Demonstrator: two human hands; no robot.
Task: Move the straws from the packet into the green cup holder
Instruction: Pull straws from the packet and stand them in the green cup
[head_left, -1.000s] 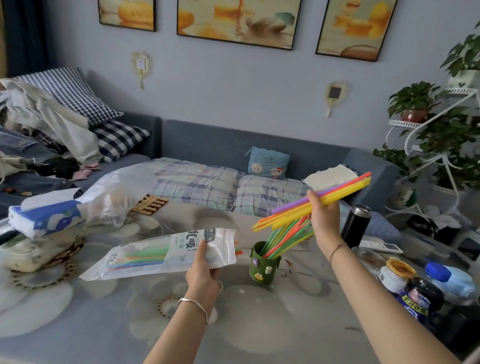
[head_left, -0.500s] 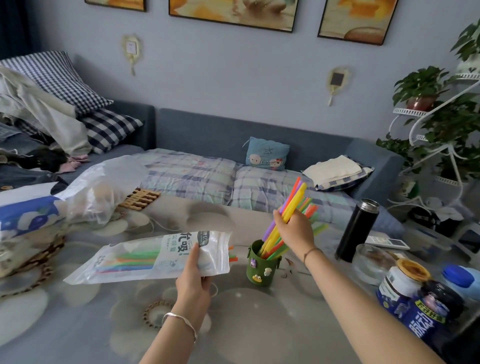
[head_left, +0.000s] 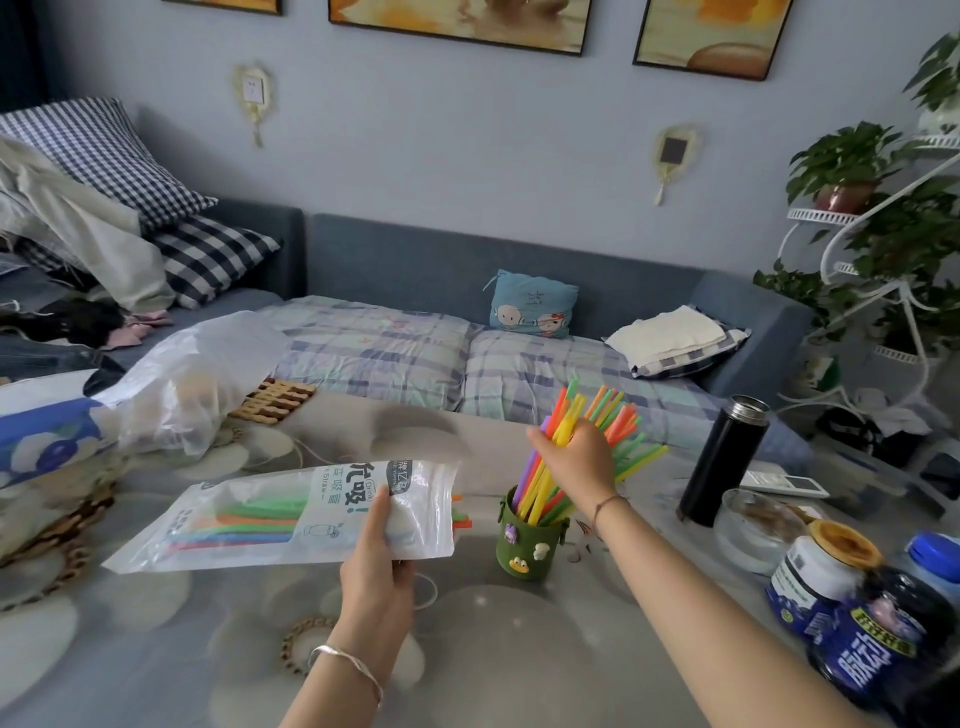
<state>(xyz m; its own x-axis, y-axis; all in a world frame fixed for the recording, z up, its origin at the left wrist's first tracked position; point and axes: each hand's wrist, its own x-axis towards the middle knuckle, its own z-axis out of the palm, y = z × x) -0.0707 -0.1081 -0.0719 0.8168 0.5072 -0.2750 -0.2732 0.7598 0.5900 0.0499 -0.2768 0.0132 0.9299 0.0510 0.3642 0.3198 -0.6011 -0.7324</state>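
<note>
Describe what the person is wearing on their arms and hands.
No sleeves or gloves show on either side. The left hand has a thin silver metal bangle round its wrist. The right hand has a thin dark cord bracelet round its wrist. No rings are visible.

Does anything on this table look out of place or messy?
Nothing spilled or broken. The straws in the green cup splay rightward instead of standing straight, and a few straw ends poke from the open end of the packet.
</note>
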